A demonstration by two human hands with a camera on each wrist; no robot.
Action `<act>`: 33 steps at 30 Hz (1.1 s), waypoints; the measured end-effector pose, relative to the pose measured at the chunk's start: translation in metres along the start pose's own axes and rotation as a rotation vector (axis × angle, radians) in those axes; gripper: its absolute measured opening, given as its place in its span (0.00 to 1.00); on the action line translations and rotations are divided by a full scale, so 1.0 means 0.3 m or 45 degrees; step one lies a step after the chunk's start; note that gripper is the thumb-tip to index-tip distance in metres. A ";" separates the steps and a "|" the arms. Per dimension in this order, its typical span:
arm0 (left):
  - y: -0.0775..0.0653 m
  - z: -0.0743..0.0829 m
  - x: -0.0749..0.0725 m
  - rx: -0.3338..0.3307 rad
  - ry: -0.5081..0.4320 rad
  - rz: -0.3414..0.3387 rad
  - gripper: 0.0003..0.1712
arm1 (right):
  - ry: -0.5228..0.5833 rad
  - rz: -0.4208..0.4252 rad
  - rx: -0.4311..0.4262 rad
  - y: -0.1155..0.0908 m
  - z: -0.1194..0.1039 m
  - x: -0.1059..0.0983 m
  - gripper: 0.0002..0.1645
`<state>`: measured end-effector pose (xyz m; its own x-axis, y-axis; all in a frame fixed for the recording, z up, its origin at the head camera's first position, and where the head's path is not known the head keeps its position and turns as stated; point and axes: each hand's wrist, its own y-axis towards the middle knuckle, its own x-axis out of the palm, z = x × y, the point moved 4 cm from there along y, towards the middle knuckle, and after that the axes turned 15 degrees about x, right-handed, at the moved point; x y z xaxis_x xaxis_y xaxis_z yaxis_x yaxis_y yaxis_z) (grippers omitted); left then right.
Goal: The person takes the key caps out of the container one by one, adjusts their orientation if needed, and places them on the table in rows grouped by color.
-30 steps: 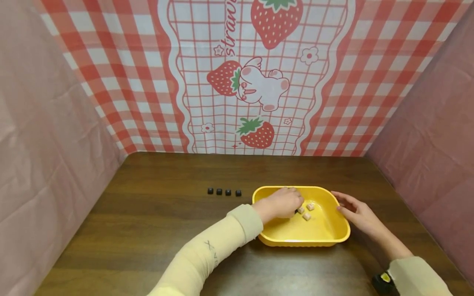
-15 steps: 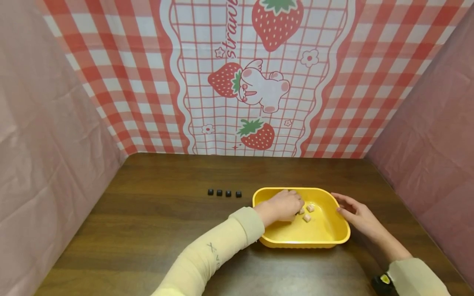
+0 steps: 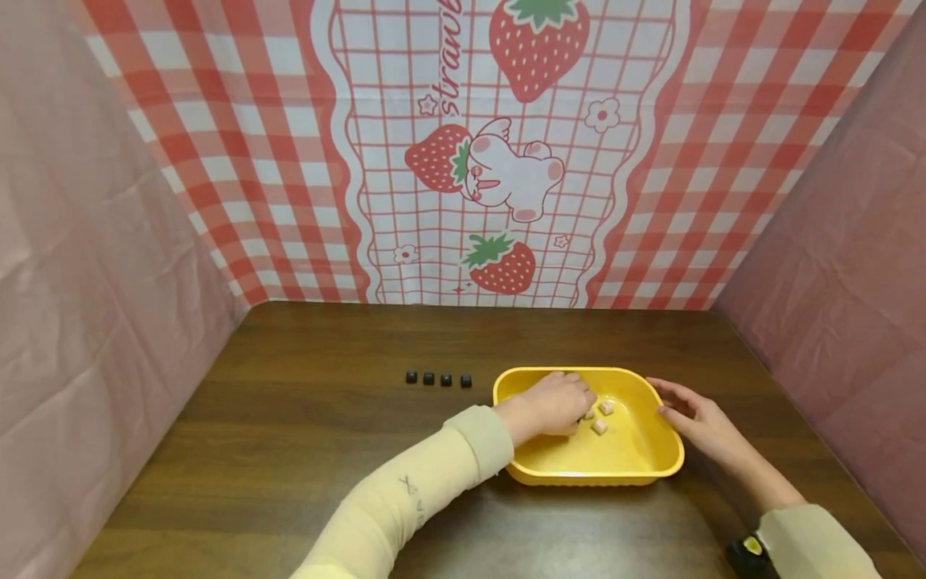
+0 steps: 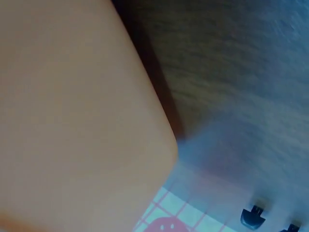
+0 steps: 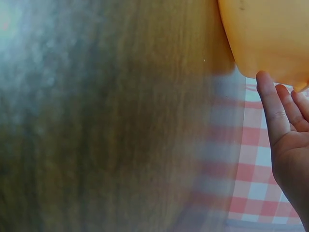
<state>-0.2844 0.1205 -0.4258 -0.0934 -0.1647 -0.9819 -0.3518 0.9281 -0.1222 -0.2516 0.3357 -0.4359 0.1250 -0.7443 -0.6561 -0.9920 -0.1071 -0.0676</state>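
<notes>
My left hand reaches down into a yellow plastic tub, fingers bent toward its floor. Its fingertips are hidden behind the hand, and I cannot tell whether they pinch anything. A dark bit shows right at them, beside several small pale cubes. At the tub's right end, my right hand has its thumb at the rim and its fingers along the outer wall. The right wrist view shows those fingers stretched out against the tub's orange-looking side.
Several small black keycap-like blocks stand in a row on the brown wooden table, left of the tub. A checked strawberry cloth hangs behind the table, with pink cloth at both sides. A black object lies by the right sleeve.
The left hand has shifted very slightly within the tub and now covers more of one pale cube. The right hand, the tub and the row of black blocks stay put.
</notes>
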 end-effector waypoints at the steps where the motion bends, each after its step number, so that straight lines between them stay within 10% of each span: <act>1: -0.003 -0.002 -0.004 0.001 -0.002 0.003 0.23 | -0.001 0.000 -0.006 0.000 0.000 -0.001 0.29; 20: -0.144 -0.048 -0.069 -0.036 -0.030 0.068 0.28 | 0.018 -0.048 -0.048 -0.001 -0.001 -0.005 0.30; 33: -0.293 -0.120 -0.139 -0.074 -0.027 0.204 0.14 | 0.048 -0.097 0.041 -0.008 0.005 -0.003 0.32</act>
<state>-0.2831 0.0336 -0.3688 -0.1335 -0.0086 -0.9910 -0.3874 0.9209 0.0442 -0.2495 0.3374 -0.4362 0.2003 -0.7590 -0.6195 -0.9796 -0.1437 -0.1406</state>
